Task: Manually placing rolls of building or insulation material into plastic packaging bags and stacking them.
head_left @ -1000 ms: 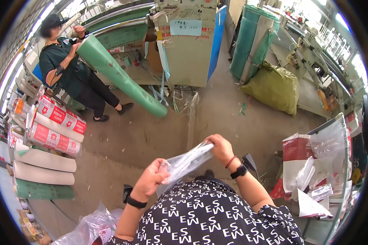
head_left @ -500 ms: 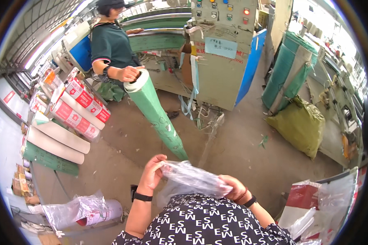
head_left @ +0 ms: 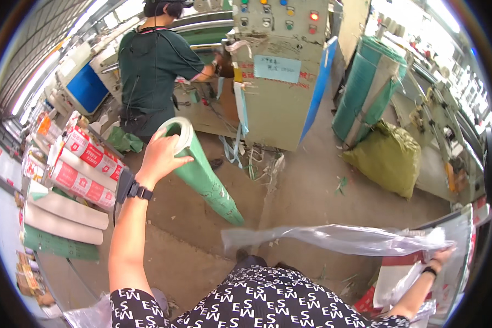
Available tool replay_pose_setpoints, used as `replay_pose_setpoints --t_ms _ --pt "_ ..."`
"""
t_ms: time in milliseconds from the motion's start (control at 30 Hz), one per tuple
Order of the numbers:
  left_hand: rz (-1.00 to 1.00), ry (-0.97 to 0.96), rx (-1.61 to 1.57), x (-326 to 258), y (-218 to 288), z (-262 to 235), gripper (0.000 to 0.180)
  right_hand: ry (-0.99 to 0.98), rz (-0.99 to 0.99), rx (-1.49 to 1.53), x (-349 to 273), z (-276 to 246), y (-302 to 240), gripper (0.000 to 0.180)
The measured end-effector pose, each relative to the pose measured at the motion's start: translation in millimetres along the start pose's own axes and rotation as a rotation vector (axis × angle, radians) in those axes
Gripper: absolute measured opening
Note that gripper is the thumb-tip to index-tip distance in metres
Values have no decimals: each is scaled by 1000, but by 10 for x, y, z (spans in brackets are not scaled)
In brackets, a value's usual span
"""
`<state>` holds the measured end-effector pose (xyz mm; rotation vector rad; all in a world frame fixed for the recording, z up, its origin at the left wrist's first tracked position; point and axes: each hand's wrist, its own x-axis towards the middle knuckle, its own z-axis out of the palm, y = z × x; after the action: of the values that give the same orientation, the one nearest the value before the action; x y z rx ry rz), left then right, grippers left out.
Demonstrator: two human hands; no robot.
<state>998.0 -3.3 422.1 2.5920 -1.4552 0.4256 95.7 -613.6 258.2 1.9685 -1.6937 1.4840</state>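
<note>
Half a second before, both my hands had been together on the clear plastic bag at my chest; by this moment they had parted, my left hand reaching up to the green roll and my right swinging the bag out wide.

My left hand was closed over the top rim of the green roll, fingers curled across its pale open end, thumb toward me. The roll leaned, its long axis running from that upper end at my hand down and to the right, its foot resting on the concrete floor. So the roll lay directly ahead of me on my left, far closer to that hand than to the other.

My right hand pinched one end of the clear plastic bag, which stretched out nearly level across my front, its free end pointing toward the roll's foot, well apart from it.

Beyond the roll stood another person in a dark green shirt at a control cabinet. Wrapped rolls lay stacked to my left.
</note>
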Motion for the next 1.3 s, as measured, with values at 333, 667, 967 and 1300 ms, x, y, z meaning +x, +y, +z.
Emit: replay_pose_setpoints --t_ms 333,667,967,1300 --pt "136 189 -171 -774 1895 -281 26 -628 -516 -94 -395 1446 -3576 37" --pt "427 -105 -521 -1558 3014 -628 33 -2402 -138 1416 -2081 -43 -6256 44" --pt "-151 192 -383 -1465 2406 -167 72 -2419 -294 1384 -1930 -83 -5946 37" --pt "-109 -168 -1741 -2406 2697 -350 10 -2166 -586 1613 -1901 -303 -5320 21"
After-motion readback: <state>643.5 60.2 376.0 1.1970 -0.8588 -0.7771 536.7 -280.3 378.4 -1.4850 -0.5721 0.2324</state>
